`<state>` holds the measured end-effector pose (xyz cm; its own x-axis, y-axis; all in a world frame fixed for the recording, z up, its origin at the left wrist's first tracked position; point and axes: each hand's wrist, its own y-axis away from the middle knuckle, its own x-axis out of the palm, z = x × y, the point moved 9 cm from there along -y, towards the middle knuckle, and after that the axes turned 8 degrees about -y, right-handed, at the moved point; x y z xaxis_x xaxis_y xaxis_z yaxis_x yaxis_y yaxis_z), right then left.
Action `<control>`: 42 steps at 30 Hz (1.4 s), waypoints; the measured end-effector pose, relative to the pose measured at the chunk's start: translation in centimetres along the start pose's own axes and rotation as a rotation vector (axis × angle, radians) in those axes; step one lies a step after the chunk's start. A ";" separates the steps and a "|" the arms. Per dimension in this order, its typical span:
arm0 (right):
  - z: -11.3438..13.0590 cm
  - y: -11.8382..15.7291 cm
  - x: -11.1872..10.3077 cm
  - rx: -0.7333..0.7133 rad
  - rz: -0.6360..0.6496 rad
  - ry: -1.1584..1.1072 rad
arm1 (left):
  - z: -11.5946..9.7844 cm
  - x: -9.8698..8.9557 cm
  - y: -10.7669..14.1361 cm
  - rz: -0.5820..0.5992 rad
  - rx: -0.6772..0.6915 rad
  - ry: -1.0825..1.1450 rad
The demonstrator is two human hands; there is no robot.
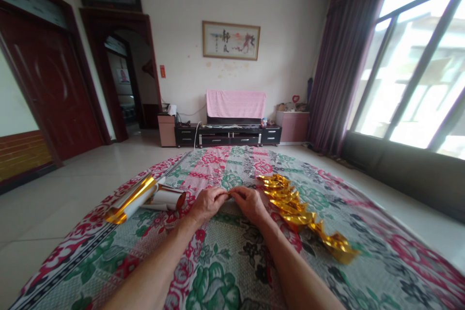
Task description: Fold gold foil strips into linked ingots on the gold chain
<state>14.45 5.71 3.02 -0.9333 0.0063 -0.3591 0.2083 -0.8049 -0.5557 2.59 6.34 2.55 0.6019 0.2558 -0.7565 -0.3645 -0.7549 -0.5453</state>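
Above the middle of the flowered cloth (214, 237), my left hand (209, 202) and my right hand (250, 202) meet fingertip to fingertip. Both are closed in a pinch on a small piece of gold foil (229, 194), mostly hidden by the fingers. Right of my right hand lies a row of several folded gold foil ingots (296, 208), running from the far middle toward the near right. Loosely rolled sheets of gold foil paper (140, 198), white on one face, rest on the cloth left of my left hand.
Beyond the cloth's far edge a low black TV cabinet (240, 139) stands against the wall, with a pink cloth (236, 104) draped over what stands on it. A purple curtain (336, 63) and windows are on the right. A dark red door (51, 77) is on the left.
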 end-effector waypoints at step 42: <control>-1.2 0.1 -0.2 0.109 0.009 -0.327 | -1.2 -1.7 0.0 -0.152 0.057 0.009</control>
<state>15.03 6.35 2.19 -0.9796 -0.1775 -0.0946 0.2012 -0.8629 -0.4637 2.40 5.16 4.22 0.6594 0.3593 -0.6604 -0.3080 -0.6723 -0.6732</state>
